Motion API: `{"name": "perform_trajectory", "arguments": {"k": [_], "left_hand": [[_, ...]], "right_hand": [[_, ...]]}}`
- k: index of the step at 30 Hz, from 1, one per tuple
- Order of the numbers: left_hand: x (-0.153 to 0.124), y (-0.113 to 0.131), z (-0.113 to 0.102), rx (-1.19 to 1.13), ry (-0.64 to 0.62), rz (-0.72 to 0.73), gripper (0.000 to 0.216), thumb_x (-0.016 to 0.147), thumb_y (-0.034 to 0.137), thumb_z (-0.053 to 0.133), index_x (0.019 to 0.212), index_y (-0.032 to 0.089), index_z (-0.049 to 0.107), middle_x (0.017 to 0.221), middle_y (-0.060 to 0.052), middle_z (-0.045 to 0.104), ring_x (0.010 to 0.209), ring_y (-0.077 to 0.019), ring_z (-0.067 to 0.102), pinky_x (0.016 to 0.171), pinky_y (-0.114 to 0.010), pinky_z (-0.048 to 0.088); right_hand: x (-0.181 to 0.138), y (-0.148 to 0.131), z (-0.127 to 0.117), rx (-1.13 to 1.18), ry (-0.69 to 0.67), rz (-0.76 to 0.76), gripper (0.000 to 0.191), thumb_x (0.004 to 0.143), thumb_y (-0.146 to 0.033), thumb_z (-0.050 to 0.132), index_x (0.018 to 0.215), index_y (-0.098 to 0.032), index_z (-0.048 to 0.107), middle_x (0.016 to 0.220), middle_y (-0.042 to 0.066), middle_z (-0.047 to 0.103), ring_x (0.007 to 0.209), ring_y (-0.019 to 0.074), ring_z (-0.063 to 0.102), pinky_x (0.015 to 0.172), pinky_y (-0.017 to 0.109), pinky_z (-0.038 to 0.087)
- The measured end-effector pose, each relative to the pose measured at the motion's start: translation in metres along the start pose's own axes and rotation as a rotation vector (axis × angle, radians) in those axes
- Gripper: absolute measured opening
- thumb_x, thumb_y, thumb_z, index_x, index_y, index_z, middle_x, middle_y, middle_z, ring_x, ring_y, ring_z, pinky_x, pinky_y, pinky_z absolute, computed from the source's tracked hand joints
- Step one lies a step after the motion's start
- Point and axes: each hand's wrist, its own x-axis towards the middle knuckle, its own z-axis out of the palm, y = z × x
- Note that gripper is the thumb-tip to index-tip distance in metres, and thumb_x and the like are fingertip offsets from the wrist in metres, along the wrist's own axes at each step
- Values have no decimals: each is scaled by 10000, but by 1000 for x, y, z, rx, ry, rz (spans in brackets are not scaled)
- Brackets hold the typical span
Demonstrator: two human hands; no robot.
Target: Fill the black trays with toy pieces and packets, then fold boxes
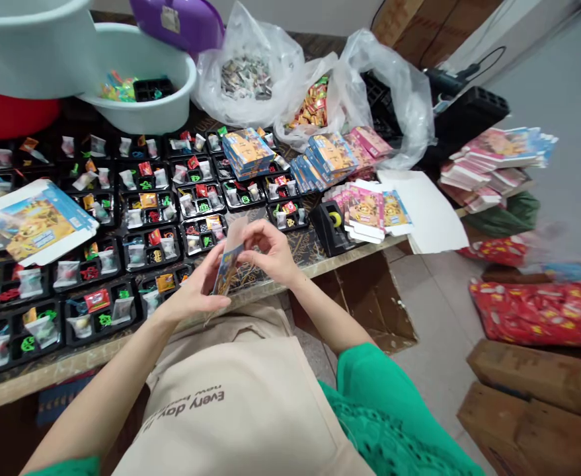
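Note:
Just above the table's front edge, my left hand [198, 285] grips a small blue-and-yellow printed cardboard box [227, 266], which I see nearly edge-on with its pale flap standing up. My right hand [271, 254] is curled at the box's right side, thumb and forefinger pinching its edge near the flap. Beyond and to the left lie rows of black compartment trays [201, 198] filled with small wrapped packets and coloured bits. On some of those trays, at the left, rests a pile of flat printed cartons [47, 221].
Stacked printed boxes [248, 151] stand on trays at the back. A black tape dispenser [330, 228] sits near the front edge, beside pink flat cartons [364, 210]. Plastic bags [283, 63] and pale tubs [141, 116] line the rear. Brown cartons [533, 423] are on the floor at right.

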Motion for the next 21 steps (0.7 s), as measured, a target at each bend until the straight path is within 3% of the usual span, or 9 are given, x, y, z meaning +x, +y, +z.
{"name": "perform_trajectory", "arguments": {"k": [2,5,8,11,13,16,18,21], "left_hand": [[1,1,0,14,49,30,871,639,388,845,1431,246,511,1412,-122,570,1347,-384,487,1123,-489,405],[4,0,1,9,126,35,749,666,404,820,1353,224,581,1318,-112,640,1277,-362,554,1098,-483,430],[5,-5,5,-33,215,-9,674,632,434,831,1240,203,652,1190,-102,705,1163,-350,631,1043,-479,479],[6,-9,7,-98,262,-125,572,637,477,819,1114,184,703,1058,-102,746,1026,-341,687,932,-471,543],[7,-10,4,-82,262,-172,496,676,486,797,1050,169,727,1009,-104,757,974,-331,698,891,-462,554],[13,-12,0,53,264,-112,386,692,418,815,965,153,753,1005,-98,762,961,-298,693,934,-436,528],[18,-15,3,70,343,-46,377,668,378,845,961,160,751,1011,-82,763,953,-270,690,947,-410,518],[26,-20,15,-115,536,31,386,741,476,769,988,182,735,1033,-62,755,1007,-249,680,959,-382,510]], "right_hand": [[0,12,-5,60,72,5,647,612,-560,856,1134,-268,609,1124,43,652,833,149,647,746,284,553],[-3,27,-11,169,-63,140,905,524,-565,894,1317,-287,558,1257,80,658,986,195,689,847,315,577],[-8,30,-11,287,-217,277,830,528,-525,902,1261,-246,628,1105,67,738,975,215,717,871,351,590],[-12,25,-11,333,-215,344,652,546,-437,915,1125,-218,708,987,46,770,926,221,736,852,362,604],[-14,24,-10,336,-152,364,576,533,-394,925,1044,-211,734,945,37,779,878,221,742,824,361,612],[-19,32,-8,266,44,353,437,537,-364,922,905,-205,747,883,27,781,798,218,740,807,372,616],[-24,40,-4,177,170,326,376,542,-376,914,829,-206,740,833,23,774,762,225,732,795,383,616],[-33,49,4,46,240,287,360,572,-423,891,825,-220,734,822,21,763,782,238,721,794,384,607]]}}
